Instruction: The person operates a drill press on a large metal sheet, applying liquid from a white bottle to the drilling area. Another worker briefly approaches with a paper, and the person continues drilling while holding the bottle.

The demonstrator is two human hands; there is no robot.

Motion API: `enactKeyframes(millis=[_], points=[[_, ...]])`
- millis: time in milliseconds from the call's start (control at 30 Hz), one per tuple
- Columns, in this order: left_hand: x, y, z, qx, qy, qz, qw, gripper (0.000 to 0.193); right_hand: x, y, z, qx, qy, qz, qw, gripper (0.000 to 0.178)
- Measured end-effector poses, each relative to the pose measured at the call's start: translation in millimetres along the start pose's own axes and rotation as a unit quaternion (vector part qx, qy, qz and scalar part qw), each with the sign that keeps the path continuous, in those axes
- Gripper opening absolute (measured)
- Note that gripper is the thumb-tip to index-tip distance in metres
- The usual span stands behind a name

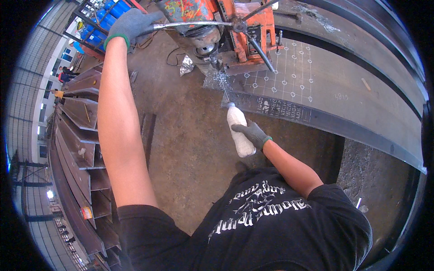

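My left hand (133, 26), in a grey glove with a green cuff, is closed round the outer end of a long metal feed lever (192, 24). The lever runs to the hub of an orange drilling machine (226, 27) standing on a steel beam (289, 74). Under its chuck (207, 49), bright shavings and wet fluid lie on the steel. In my gloved right hand (253, 134) is a plastic bottle (239, 133) of whitish liquid, tilted with its nozzle toward the cutter. A thin stream seems to run from the nozzle to the shavings.
Chalk-circled marks (294, 67) cover the beam's face right of the machine. Steel beams (79, 149) are stacked along the left, with a small tin (86, 212) on them. Blue gas cylinders (108, 16) stand in a rack at the back left. Crumpled foil (186, 65) lies near the drill.
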State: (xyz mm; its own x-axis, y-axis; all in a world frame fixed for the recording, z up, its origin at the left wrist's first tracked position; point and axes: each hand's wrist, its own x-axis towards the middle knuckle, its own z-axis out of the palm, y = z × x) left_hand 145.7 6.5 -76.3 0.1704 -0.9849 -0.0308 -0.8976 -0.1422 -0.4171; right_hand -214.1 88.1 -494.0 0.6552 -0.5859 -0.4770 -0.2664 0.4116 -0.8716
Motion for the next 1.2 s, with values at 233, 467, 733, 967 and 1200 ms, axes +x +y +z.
enactKeyframes(millis=[233,467,733,967,1200], points=[[-15,21,-2,-0.039,0.094,-0.026,0.994,0.058,-5,-1,-6,-0.022,0.008,-0.006,1.000,0.080],[-46,19,-6,0.099,0.109,0.039,0.988,0.062,-17,-5,8,0.081,-0.039,0.013,0.996,0.077],[-52,27,-8,0.035,0.111,0.000,0.993,0.066,-7,1,6,0.056,-0.041,0.022,0.997,0.083],[-40,26,0,0.025,0.118,0.008,0.993,0.074,11,30,-3,0.119,-0.039,0.006,0.992,0.065],[-42,25,0,0.017,0.128,0.016,0.992,0.074,11,27,-6,0.120,-0.054,0.050,0.990,0.080]])
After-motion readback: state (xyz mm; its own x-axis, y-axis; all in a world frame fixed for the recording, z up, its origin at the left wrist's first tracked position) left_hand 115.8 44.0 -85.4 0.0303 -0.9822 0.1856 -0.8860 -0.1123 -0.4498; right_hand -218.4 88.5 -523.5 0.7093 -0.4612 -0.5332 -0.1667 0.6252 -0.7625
